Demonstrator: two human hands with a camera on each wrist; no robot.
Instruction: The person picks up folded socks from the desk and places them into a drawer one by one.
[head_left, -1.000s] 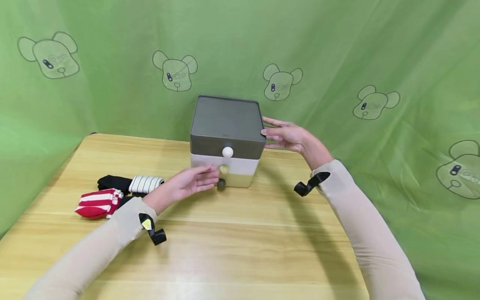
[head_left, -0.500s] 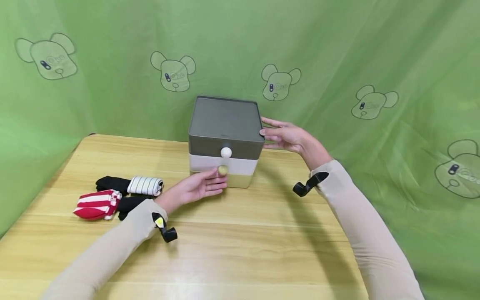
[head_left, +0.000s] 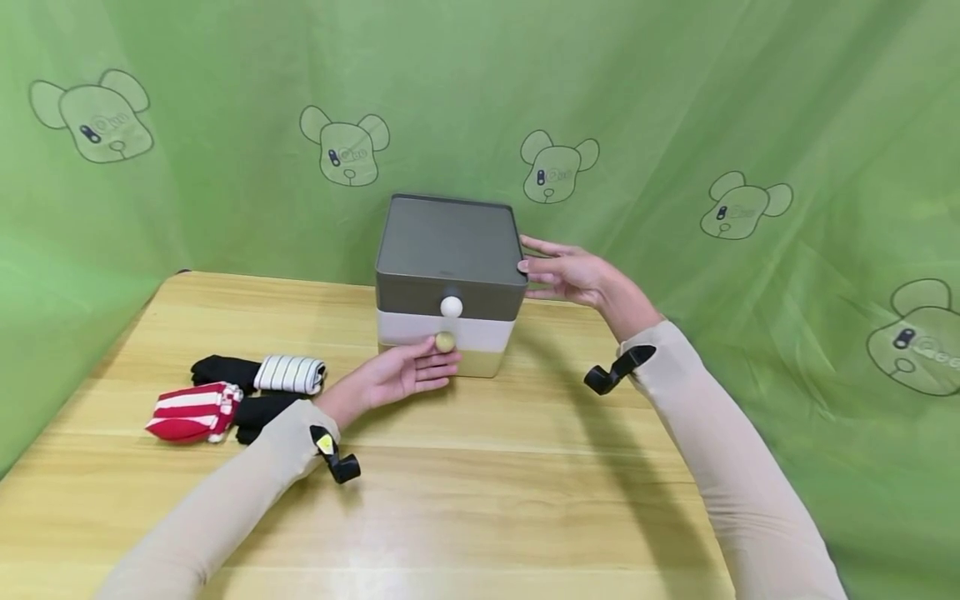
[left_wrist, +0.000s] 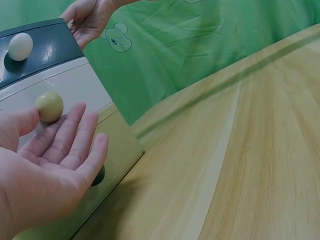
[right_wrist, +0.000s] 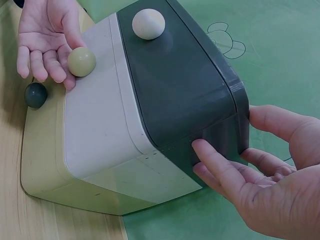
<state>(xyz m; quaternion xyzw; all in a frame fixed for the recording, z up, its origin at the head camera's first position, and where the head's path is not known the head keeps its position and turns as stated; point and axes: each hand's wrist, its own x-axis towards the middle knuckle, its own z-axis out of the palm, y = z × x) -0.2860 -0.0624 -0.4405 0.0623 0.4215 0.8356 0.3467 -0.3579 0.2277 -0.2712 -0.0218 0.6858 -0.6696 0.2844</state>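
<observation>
A small three-tier drawer box [head_left: 453, 237] stands at the back of the table, dark grey on top, white in the middle, yellowish below. With thumb and index finger, my left hand [head_left: 401, 375] pinches the olive round knob [left_wrist: 49, 106] of the white middle drawer; the other fingers extend below it. My right hand [head_left: 573, 275] steadies the box's right side, its thumb at the top rim and its spread fingertips against the dark wall in the right wrist view. Above the held knob is a white knob [right_wrist: 148, 24]; a dark knob [right_wrist: 36, 95] sits on the lowest drawer. All drawers look closed.
To the left on the wooden table [head_left: 480, 500] lie a red-and-white striped rolled sock [head_left: 193, 412], a white striped roll [head_left: 290, 374] and black rolls [head_left: 225, 371], one partly behind the left sleeve. A green curtain [head_left: 465, 92] hangs close behind the box.
My left hand has moved right and slightly up from beside the lower knobs to the olive knob, which it now pinches. The right hand has stayed against the box.
</observation>
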